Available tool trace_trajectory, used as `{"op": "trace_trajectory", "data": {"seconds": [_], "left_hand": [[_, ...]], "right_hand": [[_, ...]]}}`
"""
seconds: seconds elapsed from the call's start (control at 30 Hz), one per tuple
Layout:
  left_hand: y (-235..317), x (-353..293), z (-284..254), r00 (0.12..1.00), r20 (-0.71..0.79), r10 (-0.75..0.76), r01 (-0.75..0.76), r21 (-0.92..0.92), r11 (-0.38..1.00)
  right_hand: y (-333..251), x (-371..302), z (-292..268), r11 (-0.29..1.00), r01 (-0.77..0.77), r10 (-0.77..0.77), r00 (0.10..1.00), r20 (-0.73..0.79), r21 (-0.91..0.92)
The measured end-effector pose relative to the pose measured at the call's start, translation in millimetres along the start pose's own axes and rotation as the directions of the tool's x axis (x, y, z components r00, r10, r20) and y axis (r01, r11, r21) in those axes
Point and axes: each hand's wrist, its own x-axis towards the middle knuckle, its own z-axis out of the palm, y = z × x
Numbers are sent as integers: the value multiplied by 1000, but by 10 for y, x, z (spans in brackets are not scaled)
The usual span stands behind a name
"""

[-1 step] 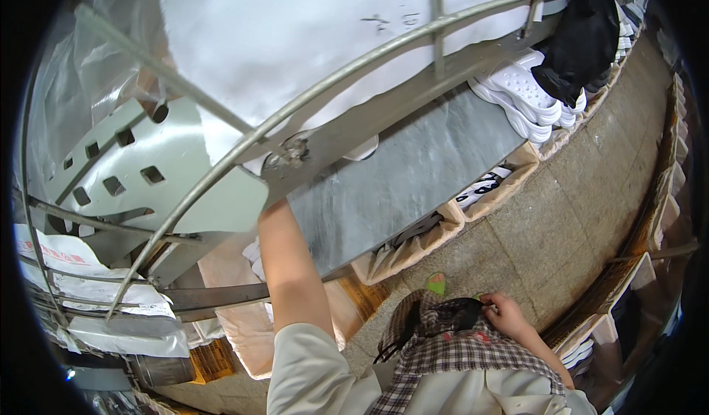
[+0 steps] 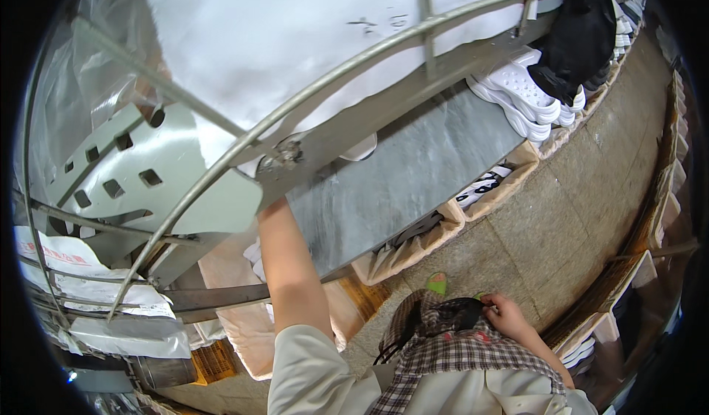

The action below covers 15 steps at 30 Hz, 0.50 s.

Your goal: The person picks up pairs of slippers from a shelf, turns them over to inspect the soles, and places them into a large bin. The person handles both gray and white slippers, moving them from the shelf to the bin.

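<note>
My left forearm (image 2: 292, 267) reaches forward beneath a grey metal bar (image 2: 384, 112) and a pale green slotted panel (image 2: 177, 149). These hide my left hand, so its fingers and anything in them do not show. Close to my waist is my right hand (image 2: 502, 313), fingers curled together beside a black item (image 2: 465, 311) over the checked apron (image 2: 473, 356). What it pinches, if anything, I cannot make out. Beyond the left arm lies a grey tabletop (image 2: 413, 179). A rounded white thing (image 2: 362, 149) shows partly from under the bar.
White clogs (image 2: 521, 94) are stacked at the tabletop's far right end, by a black plastic bag (image 2: 580, 42). Curved metal rails (image 2: 347, 60) cross in front, with white paper (image 2: 266, 46) behind. Lined baskets (image 2: 410, 249) holding footwear line the tiled floor (image 2: 502, 245).
The rails, paper and slotted panel sit very slightly further left in the picture. Both arms keep nearly the same pose.
</note>
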Motion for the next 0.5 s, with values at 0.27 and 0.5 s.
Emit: {"op": "trace_trajectory", "data": {"seconds": [0.27, 0.5], "left_hand": [[-95, 145, -102, 994, 93, 58, -48, -104, 993], [252, -453, 285, 995, 42, 95, -85, -204, 975]], "right_hand": [[215, -100, 95, 999, -36, 36, 999, 23, -19], [236, -8, 227, 998, 31, -33, 999, -39, -54]]}}
